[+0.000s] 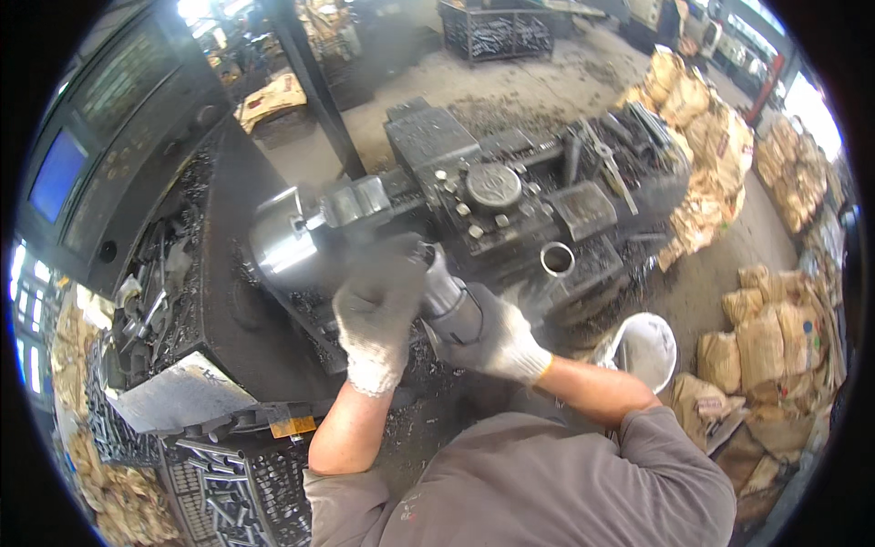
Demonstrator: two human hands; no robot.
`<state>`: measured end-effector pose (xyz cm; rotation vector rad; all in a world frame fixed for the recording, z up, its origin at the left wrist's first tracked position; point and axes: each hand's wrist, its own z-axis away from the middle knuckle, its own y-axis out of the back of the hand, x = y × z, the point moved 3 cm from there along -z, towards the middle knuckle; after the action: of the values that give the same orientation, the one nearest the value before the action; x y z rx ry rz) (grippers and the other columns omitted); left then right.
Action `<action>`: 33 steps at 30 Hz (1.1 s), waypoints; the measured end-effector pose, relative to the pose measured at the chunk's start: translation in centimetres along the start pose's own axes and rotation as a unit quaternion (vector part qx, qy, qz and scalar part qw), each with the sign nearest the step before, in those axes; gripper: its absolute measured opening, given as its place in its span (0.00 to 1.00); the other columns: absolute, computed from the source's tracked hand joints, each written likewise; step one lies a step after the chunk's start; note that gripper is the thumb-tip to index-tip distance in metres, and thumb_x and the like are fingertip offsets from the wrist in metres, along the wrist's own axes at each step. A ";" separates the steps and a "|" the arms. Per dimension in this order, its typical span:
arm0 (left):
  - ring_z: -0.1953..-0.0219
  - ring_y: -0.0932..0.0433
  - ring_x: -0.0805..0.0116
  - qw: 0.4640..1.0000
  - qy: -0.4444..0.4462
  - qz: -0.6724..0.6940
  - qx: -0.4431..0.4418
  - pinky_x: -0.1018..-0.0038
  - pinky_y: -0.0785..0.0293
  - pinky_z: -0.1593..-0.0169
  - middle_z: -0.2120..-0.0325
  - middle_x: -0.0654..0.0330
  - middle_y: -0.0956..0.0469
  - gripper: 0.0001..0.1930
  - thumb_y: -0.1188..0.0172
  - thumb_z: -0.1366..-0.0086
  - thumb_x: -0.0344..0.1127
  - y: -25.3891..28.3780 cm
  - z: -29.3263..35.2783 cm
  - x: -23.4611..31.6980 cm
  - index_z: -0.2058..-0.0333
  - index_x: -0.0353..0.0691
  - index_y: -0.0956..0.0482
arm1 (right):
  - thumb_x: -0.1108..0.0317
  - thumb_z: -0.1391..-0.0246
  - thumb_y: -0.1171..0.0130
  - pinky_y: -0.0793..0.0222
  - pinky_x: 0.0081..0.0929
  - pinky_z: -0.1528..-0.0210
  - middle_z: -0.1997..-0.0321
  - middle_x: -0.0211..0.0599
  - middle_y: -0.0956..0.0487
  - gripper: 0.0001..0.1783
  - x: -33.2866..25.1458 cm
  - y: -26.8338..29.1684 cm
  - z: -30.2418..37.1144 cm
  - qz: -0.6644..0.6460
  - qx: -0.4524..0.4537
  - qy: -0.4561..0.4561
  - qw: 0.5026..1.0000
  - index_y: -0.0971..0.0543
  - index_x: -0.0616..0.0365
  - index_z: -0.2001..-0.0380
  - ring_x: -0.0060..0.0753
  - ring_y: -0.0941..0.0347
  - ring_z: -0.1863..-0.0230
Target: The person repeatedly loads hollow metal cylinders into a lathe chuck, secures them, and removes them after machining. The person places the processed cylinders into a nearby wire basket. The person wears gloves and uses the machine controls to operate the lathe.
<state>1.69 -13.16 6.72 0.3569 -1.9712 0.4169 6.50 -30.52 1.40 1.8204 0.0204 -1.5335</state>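
Both of my hands wear dirty grey-and-white work gloves. My right hand [492,337] is wrapped round a short metal tube [447,296], bright toward its upper part and darker below. Just left of the tube's upper end is my left hand [378,310]; its fingers are smeared by motion, so I cannot tell whether they touch the tube. Ahead of my left hand sits the shiny round chuck [283,242] of a lathe. The lathe's tool post [492,187], ringed with square-headed bolts, stands beyond my hands.
A metal ring [557,260] rests on the lathe carriage right of my hands. Tools, including a wrench-like bar [611,164], lie on the machine's far right. A white bucket [645,351] stands at right, near stacked sacks [766,342]. Crates of metal tubes [223,483] sit lower left.
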 end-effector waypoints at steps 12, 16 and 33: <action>0.32 0.24 0.38 0.845 -0.056 -0.523 0.099 0.58 0.28 0.30 0.33 0.29 0.28 0.43 0.37 0.26 0.51 3.4 -9.9 -2.6 0.24 0.27 0.41 | 0.42 0.54 0.20 0.16 0.47 0.57 0.64 0.50 0.12 0.41 6.1 1.1 1.5 0.045 0.047 -0.025 0.998 0.21 0.56 0.43 0.57 0.12 0.61; 0.27 0.33 0.56 0.941 0.196 0.265 -0.074 0.57 0.41 0.23 0.28 0.53 0.31 0.44 0.37 0.27 0.61 0.0 7.7 -13.8 0.24 0.38 0.37 | 0.47 0.53 0.22 0.18 0.49 0.66 0.53 0.61 0.16 0.44 6.5 0.2 -0.1 0.111 0.059 0.128 0.984 0.27 0.64 0.40 0.52 0.12 0.58; 0.41 0.20 0.58 0.855 0.413 0.263 0.171 0.53 0.27 0.36 0.44 0.60 0.18 0.25 0.47 0.22 0.58 4.2 13.5 -19.7 0.41 0.46 0.19 | 0.55 0.55 0.25 0.20 0.36 0.64 0.63 0.43 0.11 0.24 24.9 14.7 9.3 0.131 -0.279 -0.127 0.943 0.12 0.58 0.57 0.34 0.15 0.65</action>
<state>-2.85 -14.12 -17.07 -0.1594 -1.1018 1.0818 12.44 -56.89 -12.34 1.1258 0.0774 -1.3818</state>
